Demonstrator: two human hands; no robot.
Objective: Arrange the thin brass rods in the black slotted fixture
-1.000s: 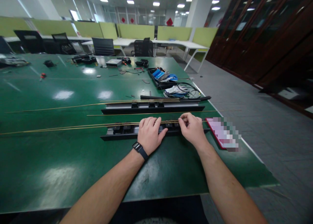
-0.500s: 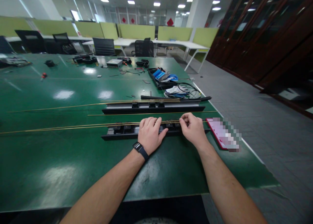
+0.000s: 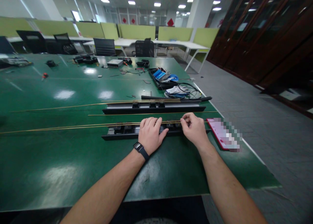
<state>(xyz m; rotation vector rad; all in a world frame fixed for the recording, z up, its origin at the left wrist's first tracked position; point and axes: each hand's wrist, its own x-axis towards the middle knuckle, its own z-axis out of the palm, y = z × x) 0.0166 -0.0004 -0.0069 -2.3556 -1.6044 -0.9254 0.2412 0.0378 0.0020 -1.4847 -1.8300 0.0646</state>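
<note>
Across the nearer long black rail (image 3: 117, 137) lies my left hand (image 3: 149, 136), fingers stretched out and thumb spread to the right. Thin brass-coloured rods (image 3: 73, 126) run along the rail's top, pass under those fingers and reach far out to the left. At the rail's right part my right hand (image 3: 195, 130) is closed in a pinch at the rods; its fingertips partly hide what they grip. Black blocks (image 3: 127, 128) sit inside the rail, with others showing between my hands. A phone-like object with a red edge (image 3: 216, 134), partly blurred out, lies right of my right hand.
Behind is a second black rail (image 3: 154, 111) with more rods on it. A single rod (image 3: 110, 115) lies between the rails. Farther back are a black tray (image 3: 160, 83) of blue items, gloves (image 3: 176, 90) and a cable loop. The green table's (image 3: 259, 175) edge is at right.
Both hands keep their places and grip on the rail and rods. Only a very slight shift of the whole view shows.
</note>
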